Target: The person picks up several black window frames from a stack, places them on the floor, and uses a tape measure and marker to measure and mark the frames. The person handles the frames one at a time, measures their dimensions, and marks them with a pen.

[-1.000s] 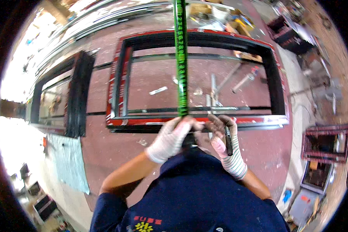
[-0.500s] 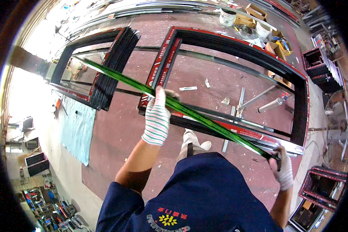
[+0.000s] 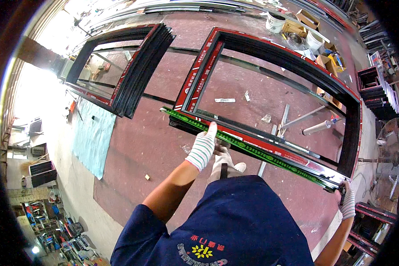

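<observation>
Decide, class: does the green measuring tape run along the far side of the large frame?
No, the green measuring tape runs along the near side of the large frame, where the left hand is.

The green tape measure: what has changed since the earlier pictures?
The green tape measure pointed away from the person, then swung crosswise; it now lies along the near edge of the red-edged black frame. Its left end has come in beside the frame's left corner. The right hand moved rightward from the left hand, which still holds the tape. The frame stayed put.
</observation>
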A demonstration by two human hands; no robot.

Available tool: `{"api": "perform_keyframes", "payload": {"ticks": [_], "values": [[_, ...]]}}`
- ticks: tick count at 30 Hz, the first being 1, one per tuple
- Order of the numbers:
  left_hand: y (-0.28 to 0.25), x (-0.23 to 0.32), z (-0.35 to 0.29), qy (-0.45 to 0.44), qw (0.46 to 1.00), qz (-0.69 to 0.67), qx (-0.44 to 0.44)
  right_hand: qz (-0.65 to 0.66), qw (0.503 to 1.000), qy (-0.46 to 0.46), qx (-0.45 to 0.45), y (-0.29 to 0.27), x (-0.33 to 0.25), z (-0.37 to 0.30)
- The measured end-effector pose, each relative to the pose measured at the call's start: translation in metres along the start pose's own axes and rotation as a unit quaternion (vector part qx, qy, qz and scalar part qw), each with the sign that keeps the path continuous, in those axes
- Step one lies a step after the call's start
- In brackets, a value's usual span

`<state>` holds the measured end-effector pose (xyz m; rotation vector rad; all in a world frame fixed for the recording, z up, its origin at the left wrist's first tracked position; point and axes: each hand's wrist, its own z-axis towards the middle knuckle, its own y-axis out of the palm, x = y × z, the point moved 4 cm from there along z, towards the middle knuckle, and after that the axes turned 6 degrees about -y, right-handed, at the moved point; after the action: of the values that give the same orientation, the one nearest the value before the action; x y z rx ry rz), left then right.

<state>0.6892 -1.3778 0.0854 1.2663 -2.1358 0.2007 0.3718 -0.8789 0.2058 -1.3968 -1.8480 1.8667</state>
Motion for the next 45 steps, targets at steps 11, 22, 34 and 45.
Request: {"api": "perform_keyframes", "payload": {"ticks": [11, 22, 34, 45], "values": [[0.038, -0.006, -0.008, -0.058, 0.997, 0.040, -0.022, -0.023, 1.000, 0.017, 0.008, -0.008, 0.017, 0.006], [0.020, 0.001, 0.018, -0.086, 0.985, 0.124, 0.085, -0.170, 0.980, 0.070, 0.075, 0.007, 0.000, 0.034], [0.027, 0.015, 0.013, -0.088, 0.978, 0.158, 0.105, -0.179, 0.973, 0.069, 0.129, 0.019, 0.002, 0.036], [0.025, 0.013, 0.015, -0.092, 0.979, 0.148, 0.103, -0.135, 0.979, 0.054, 0.142, 0.018, -0.002, 0.039]]}}
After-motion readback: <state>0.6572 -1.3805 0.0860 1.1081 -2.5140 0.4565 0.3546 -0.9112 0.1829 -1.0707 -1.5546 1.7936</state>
